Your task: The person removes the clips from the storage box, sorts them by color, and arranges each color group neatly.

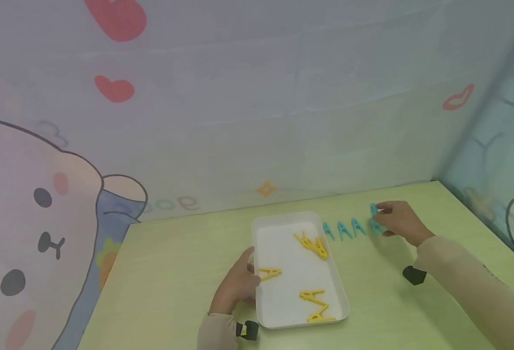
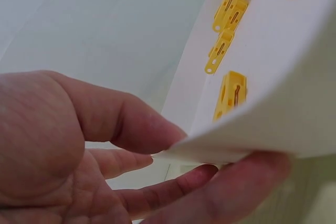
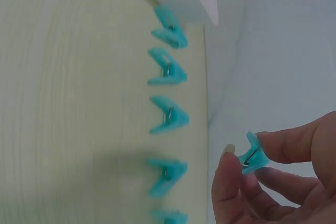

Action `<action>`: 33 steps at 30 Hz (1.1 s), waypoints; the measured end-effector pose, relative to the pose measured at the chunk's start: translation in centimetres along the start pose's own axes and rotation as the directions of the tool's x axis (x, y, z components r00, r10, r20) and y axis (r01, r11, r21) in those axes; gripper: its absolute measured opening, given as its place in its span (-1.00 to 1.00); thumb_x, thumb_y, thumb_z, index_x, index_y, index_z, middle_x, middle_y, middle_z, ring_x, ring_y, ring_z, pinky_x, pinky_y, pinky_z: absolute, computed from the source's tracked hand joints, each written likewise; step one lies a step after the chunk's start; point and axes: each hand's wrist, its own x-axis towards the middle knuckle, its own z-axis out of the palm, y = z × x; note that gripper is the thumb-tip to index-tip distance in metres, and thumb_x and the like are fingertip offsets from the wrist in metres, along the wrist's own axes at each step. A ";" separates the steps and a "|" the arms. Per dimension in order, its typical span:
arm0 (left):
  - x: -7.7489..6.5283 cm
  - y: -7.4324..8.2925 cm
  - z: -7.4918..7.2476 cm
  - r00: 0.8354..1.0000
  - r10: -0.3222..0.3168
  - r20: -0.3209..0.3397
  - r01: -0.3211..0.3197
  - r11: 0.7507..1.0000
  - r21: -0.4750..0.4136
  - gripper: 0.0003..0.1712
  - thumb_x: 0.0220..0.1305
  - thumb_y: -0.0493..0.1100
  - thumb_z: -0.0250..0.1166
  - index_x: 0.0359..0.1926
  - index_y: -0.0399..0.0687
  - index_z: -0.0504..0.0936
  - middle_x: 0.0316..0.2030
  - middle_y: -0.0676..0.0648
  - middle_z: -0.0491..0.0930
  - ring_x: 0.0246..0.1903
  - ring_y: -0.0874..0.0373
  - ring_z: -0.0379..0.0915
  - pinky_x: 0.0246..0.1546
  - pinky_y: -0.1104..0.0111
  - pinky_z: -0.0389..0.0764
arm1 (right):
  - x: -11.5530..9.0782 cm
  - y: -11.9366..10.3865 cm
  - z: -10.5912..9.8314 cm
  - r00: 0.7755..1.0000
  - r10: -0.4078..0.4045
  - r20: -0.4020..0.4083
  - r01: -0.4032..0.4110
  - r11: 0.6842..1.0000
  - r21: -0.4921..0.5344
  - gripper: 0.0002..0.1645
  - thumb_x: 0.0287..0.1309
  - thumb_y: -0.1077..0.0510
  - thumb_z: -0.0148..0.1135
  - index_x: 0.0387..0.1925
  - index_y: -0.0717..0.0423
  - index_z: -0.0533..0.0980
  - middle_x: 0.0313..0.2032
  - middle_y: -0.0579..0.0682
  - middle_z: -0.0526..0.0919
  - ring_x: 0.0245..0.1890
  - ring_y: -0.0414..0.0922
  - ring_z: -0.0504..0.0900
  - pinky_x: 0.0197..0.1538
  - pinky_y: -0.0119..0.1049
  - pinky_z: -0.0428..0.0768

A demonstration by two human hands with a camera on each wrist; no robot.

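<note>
My right hand (image 1: 399, 221) pinches a blue-green clothespin (image 3: 257, 157) between thumb and fingertips. It is held above the table at the far end of a row of similar blue-green clothespins (image 3: 170, 116), which lie spaced apart beside the tray. At the left side of the white tray (image 1: 283, 304), my left hand (image 1: 238, 282) grips the rim, thumb at the edge and fingers on the outer wall. Several yellow clothespins lie inside the tray: a cluster (image 1: 311, 244) near the upper right, one (image 1: 270, 273) by my left hand, and two (image 1: 318, 306) near the front.
The pale green table (image 1: 174, 277) reaches back to a fabric backdrop (image 1: 248, 121) with printed hearts and a cartoon animal. Another printed panel (image 1: 502, 160) stands along the right side. A small black device (image 1: 414, 275) is on my right wrist.
</note>
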 end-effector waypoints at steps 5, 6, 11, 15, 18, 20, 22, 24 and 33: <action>0.0 -0.1 -0.1 1.000 0.000 -0.001 0.000 1.000 -0.006 0.01 0.05 -0.47 0.08 0.56 -0.10 -0.02 0.09 -0.39 0.42 -0.33 -0.08 0.56 -0.62 0.16 0.69 | 0.5 2.8 -2.8 0.995 0.056 -0.081 -0.061 0.996 -0.062 -0.24 0.35 0.15 0.06 0.32 0.67 0.11 0.19 0.62 0.26 0.09 0.40 0.47 -0.21 -0.23 0.73; 0.0 -0.1 -0.1 1.000 0.002 -0.002 -0.002 1.000 -0.006 0.01 0.05 -0.47 0.08 0.56 -0.10 -0.02 0.09 -0.39 0.42 -0.33 -0.08 0.56 -0.62 0.16 0.69 | 0.6 3.4 -3.3 0.993 0.063 -0.096 -0.070 0.995 -0.073 -0.24 0.34 0.15 0.06 0.31 0.68 0.11 0.18 0.62 0.26 0.07 0.40 0.49 -0.21 -0.24 0.73; 0.0 -0.2 -0.1 1.000 0.002 -0.007 -0.002 1.000 0.003 0.01 0.05 -0.46 0.09 0.56 -0.10 -0.01 0.09 -0.39 0.41 -0.30 -0.09 0.55 -0.60 0.17 0.69 | 0.4 5.8 -5.2 0.984 0.076 -0.163 -0.098 0.987 -0.129 -0.26 0.31 0.14 0.06 0.25 0.72 0.17 0.16 0.65 0.28 -0.19 0.23 0.69 -0.26 -0.19 0.74; -0.1 -0.2 -0.1 1.000 0.000 -0.011 0.000 1.000 0.005 0.01 0.04 -0.47 0.09 0.56 -0.09 0.00 0.08 -0.38 0.42 -0.30 -0.09 0.55 -0.60 0.17 0.68 | 0.4 7.2 -5.8 0.973 0.070 -0.219 -0.116 0.972 -0.204 -0.30 0.29 0.14 0.07 0.18 0.73 0.23 0.12 0.65 0.33 -0.40 0.09 0.73 -0.23 -0.02 0.72; -0.2 -0.2 -0.1 1.000 -0.001 -0.016 0.001 1.000 0.009 0.01 0.03 -0.47 0.09 0.55 -0.10 0.01 0.08 -0.38 0.42 -0.30 -0.10 0.54 -0.59 0.16 0.69 | 0.5 8.2 -6.0 0.968 0.061 -0.245 -0.127 0.956 -0.265 -0.32 0.27 0.16 0.06 0.14 0.75 0.27 0.07 0.63 0.39 -0.44 0.07 0.73 -0.19 0.10 0.69; -0.2 -0.2 -0.2 1.000 0.002 -0.022 -0.002 1.000 0.026 0.00 0.02 -0.46 0.09 0.55 -0.11 0.02 0.08 -0.38 0.42 -0.27 -0.10 0.54 -0.54 0.17 0.69 | 0.6 8.9 -6.1 0.967 0.061 -0.248 -0.137 0.944 -0.300 -0.34 0.25 0.17 0.06 0.11 0.76 0.28 0.02 0.62 0.45 -0.43 0.13 0.72 -0.18 0.16 0.67; -0.3 -0.2 -0.2 1.000 0.006 -0.025 -0.005 0.999 0.038 0.00 0.02 -0.46 0.10 0.55 -0.13 0.03 0.08 -0.38 0.42 -0.24 -0.11 0.53 -0.48 0.15 0.68 | 0.8 9.5 -6.1 0.967 0.062 -0.249 -0.146 0.930 -0.338 -0.36 0.25 0.17 0.05 0.10 0.75 0.29 -0.02 0.59 0.49 -0.31 0.26 0.69 -0.15 0.22 0.64; -0.3 -0.1 -0.2 1.000 0.007 -0.025 -0.006 0.999 0.046 0.00 0.02 -0.45 0.10 0.55 -0.12 0.03 0.10 -0.38 0.42 -0.23 -0.11 0.52 -0.46 0.15 0.68 | 1.0 10.0 -6.1 0.967 0.070 -0.243 -0.158 0.918 -0.364 -0.37 0.25 0.17 0.02 0.11 0.73 0.30 0.00 0.59 0.48 -0.14 0.43 0.59 -0.09 0.29 0.59; -0.1 0.0 -0.1 1.000 0.000 -0.008 0.000 1.000 0.002 0.03 0.02 -0.45 0.09 0.56 -0.06 0.01 0.16 -0.41 0.36 -0.30 -0.10 0.53 -0.59 0.17 0.68 | 1.5 10.1 -5.9 0.965 0.088 -0.247 -0.189 0.888 -0.420 -0.40 0.23 0.19 -0.02 0.10 0.68 0.33 0.07 0.61 0.39 0.06 0.57 0.36 0.01 0.38 0.49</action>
